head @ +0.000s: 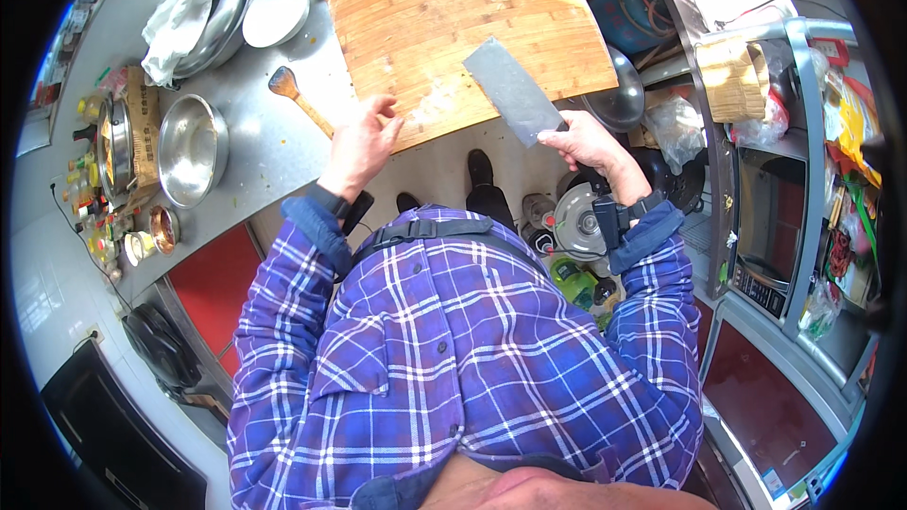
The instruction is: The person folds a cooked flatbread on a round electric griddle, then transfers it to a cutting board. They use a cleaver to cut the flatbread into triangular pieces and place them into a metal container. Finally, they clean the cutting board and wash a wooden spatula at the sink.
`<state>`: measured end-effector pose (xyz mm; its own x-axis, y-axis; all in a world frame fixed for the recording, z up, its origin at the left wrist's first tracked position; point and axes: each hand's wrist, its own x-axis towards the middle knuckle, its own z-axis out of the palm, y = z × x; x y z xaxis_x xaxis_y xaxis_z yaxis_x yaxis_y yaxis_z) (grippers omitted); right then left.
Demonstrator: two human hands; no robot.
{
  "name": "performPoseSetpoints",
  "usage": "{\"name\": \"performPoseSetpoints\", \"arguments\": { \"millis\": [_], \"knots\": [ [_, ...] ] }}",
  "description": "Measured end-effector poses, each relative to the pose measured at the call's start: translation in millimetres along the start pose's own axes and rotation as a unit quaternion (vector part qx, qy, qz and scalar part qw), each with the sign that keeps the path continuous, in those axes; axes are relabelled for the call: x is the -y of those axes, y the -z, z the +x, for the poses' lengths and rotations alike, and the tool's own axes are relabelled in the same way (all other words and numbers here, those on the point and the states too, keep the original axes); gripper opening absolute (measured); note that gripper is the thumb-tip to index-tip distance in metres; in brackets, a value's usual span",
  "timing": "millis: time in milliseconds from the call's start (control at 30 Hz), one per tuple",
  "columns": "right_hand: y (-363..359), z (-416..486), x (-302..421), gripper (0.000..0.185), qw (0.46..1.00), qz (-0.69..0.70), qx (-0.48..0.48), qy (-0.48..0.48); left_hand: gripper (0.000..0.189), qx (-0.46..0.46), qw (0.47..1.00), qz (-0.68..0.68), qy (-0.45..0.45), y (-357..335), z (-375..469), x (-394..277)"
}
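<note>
My right hand (584, 145) grips the dark handle of a cleaver (514, 92), whose broad grey blade reaches over the near edge of a wooden cutting board (453, 21). White powder and small bits lie on the board. At its near left corner, my left hand (365, 142) hovers with curled fingers apart, holding nothing. A wooden brush or spatula with a dark, worn head (285, 82) lies on the metal counter, its handle running behind my left hand.
On the metal counter (248, 156) stand a steel bowl (193, 150), a white bowl (276, 13) and a large steel basin under a white cloth (186, 18). Jars and bottles line the wall. Right are a gas cylinder (627, 10), a wok (616, 88) and a crowded shelf rack.
</note>
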<state>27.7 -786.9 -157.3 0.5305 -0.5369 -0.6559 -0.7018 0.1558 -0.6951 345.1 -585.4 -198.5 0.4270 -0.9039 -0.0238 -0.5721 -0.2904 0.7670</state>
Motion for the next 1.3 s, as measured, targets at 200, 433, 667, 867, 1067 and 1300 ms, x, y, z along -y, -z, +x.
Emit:
{"name": "performPoseSetpoints", "arguments": {
  "millis": [200,433,667,867,1067,1300],
  "knots": [
    [-14.9,1.9,-8.2,0.023,0.999,0.043,0.004,0.004,0.03,0.032,0.996,0.069,-0.054,-30.4,32.8,-26.0],
    [-28.6,4.1,-16.4,0.024,0.997,0.08,0.006,0.016,0.029,0.002,0.988,0.122,-0.097,-47.9,48.2,-35.9],
    [-44.8,7.8,-7.7,0.021,0.995,0.093,0.041,0.013,0.026,-0.016,0.989,0.124,-0.081,-58.2,54.3,-24.3],
    [-47.1,9.3,-10.8,0.019,0.992,0.116,0.056,-0.009,0.023,-0.026,0.985,0.153,-0.075,-49.7,46.4,-15.4],
    [-48.4,7.4,-15.1,0.024,0.986,0.153,0.069,-0.008,0.021,-0.034,0.983,0.165,-0.076,-49.6,42.1,-16.7],
    [-24.2,-26.3,17.6,0.018,0.966,0.217,0.144,-0.004,0.018,-0.077,0.989,0.1,-0.082,-40.0,39.3,-8.6]
  ]
}}
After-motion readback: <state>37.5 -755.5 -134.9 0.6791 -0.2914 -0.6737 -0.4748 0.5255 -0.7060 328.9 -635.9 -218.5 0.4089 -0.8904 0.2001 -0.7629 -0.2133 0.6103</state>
